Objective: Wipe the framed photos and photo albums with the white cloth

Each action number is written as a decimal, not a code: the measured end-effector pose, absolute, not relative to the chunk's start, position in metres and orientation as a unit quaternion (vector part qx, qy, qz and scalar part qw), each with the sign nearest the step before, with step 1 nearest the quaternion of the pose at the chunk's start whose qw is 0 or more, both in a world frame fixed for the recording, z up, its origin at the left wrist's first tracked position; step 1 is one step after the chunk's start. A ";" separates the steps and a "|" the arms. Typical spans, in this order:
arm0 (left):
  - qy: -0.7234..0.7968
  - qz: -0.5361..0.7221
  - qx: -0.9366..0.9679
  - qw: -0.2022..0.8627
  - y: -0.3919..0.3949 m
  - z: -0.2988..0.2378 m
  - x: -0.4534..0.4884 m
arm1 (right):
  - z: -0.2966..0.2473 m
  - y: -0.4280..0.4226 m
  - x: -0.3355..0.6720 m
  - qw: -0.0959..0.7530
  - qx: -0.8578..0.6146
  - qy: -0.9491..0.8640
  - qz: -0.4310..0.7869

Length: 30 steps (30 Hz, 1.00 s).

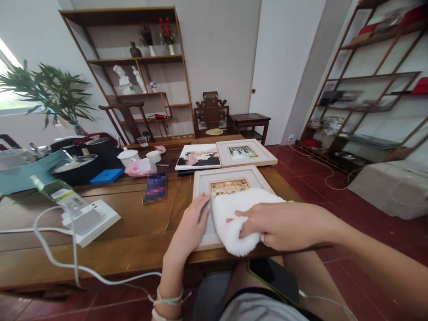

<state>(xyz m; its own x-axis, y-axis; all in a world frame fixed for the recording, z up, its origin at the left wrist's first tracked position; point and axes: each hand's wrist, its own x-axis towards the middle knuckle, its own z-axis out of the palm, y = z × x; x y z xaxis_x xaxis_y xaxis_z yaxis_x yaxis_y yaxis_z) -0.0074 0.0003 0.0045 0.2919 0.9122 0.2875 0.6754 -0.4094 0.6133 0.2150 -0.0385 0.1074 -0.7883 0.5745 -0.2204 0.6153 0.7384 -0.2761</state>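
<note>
A light wooden picture frame [197, 183] with a wide pale mat and a small photo in its middle lies at the table's front edge. My left hand [192, 223] rests on its left side, fingers stretched out and holding nothing. Bunched over the frame's right and lower part is a fluffy white cloth [234, 209], which hides much of the photo. My right hand [264, 223] grips this cloth, its fingers pressed into the fabric. Behind it lie a second picture frame [264, 154] and a photo panel [200, 157], side by side.
On the wooden table [133, 240], a white cable [96, 269] loops past an open white box [100, 218]. A phone [155, 187], a teapot [128, 156] and a blue block [106, 176] sit further left. Another phone [274, 278] lies on my lap, with a cable attached.
</note>
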 end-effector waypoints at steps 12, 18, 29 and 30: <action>0.516 0.305 0.775 0.201 -0.002 0.006 -0.007 | 0.068 0.024 0.229 0.020 0.382 0.922 -0.066; 0.516 0.310 0.770 0.213 -0.004 0.008 -0.006 | 0.066 0.071 0.221 -0.094 0.455 0.879 0.104; 0.506 0.398 0.735 0.214 -0.007 0.012 -0.003 | 0.056 0.009 0.169 0.034 0.344 0.938 0.014; 0.507 0.398 0.733 0.215 -0.007 0.012 -0.003 | 0.060 0.000 0.168 0.043 0.335 0.941 0.010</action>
<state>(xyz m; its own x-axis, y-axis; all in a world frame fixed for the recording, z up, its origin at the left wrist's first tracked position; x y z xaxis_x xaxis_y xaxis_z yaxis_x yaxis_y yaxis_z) -0.0033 -0.0073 0.0123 0.1680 0.9154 0.3657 0.5730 -0.3926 0.7194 0.1682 0.0001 0.0598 -0.7715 0.6319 -0.0736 0.6302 0.7750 0.0476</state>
